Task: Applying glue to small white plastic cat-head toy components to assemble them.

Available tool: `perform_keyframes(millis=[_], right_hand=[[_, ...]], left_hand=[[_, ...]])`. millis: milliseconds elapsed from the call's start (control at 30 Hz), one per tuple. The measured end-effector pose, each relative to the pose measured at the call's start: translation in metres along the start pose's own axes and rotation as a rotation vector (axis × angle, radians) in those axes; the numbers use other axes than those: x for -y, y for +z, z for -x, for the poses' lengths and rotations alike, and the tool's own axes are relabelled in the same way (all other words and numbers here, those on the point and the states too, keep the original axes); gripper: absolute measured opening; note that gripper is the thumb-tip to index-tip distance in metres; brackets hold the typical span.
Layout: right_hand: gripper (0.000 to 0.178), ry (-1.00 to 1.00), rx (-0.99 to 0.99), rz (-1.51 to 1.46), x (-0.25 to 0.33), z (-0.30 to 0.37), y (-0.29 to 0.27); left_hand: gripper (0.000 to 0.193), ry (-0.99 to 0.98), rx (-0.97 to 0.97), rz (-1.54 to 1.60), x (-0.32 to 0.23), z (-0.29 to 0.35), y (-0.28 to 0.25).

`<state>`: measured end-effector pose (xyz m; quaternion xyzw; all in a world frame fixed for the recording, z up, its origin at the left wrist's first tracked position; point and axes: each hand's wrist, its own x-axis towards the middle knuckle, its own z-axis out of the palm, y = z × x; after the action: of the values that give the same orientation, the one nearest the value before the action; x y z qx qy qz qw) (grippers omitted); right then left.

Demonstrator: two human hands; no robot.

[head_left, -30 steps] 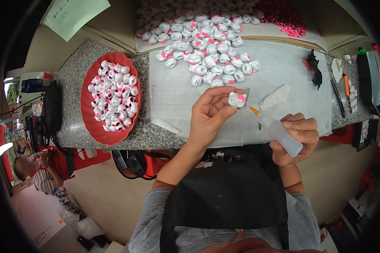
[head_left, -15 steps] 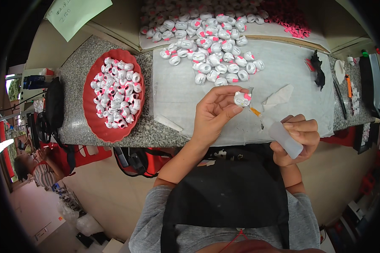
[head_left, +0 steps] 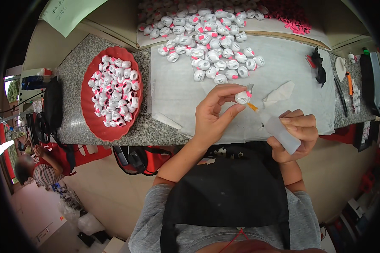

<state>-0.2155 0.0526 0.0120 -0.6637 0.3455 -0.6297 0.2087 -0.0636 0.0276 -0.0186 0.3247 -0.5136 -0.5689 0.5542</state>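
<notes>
Between the thumb and fingers of my left hand [head_left: 217, 110] is a small white figurine head [head_left: 242, 98] with a pink bow. My right hand [head_left: 297, 134] grips a translucent white squeeze bottle [head_left: 282, 134], tilted so its orange nozzle [head_left: 252, 106] points up and left. The nozzle tip touches the figurine head or lies right against it; I cannot tell which. Beyond my hands, a heap of similar white heads [head_left: 207, 46] with pink bows spreads over the white sheet [head_left: 173, 92].
On the left, a red scalloped tray [head_left: 88, 114] holds many more heads. Loose pink pieces [head_left: 297, 21] lie at the back right. A crumpled tissue [head_left: 278, 93], a black rag [head_left: 318, 69] and an orange-handled tool [head_left: 349, 83] are at the right. Another person [head_left: 44, 168] sits far left.
The nozzle has come up against the head, and the bottle has shifted slightly up and left. My left hand has turned the head a little.
</notes>
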Motion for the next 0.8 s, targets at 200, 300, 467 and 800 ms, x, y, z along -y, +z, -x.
perform_keyframes(millis=[200,300,467,800], right_hand=[[0.036,0.006,0.057,-0.023,0.002,0.0,-0.002],[0.036,0.007,0.042,-0.022,0.0,-0.002,-0.005],[0.034,0.004,0.019,0.04,-0.005,-0.008,-0.006],[0.036,0.463,0.06,0.206,-0.039,-0.041,-0.056]], left_hand=[[0.03,-0.003,-0.029,-0.041,-0.001,0.001,0.003],[0.029,0.0,-0.028,-0.046,0.001,-0.002,0.004],[0.029,0.025,0.009,-0.051,0.005,-0.011,0.003],[0.03,0.009,-0.026,0.165,0.014,-0.005,-0.005]])
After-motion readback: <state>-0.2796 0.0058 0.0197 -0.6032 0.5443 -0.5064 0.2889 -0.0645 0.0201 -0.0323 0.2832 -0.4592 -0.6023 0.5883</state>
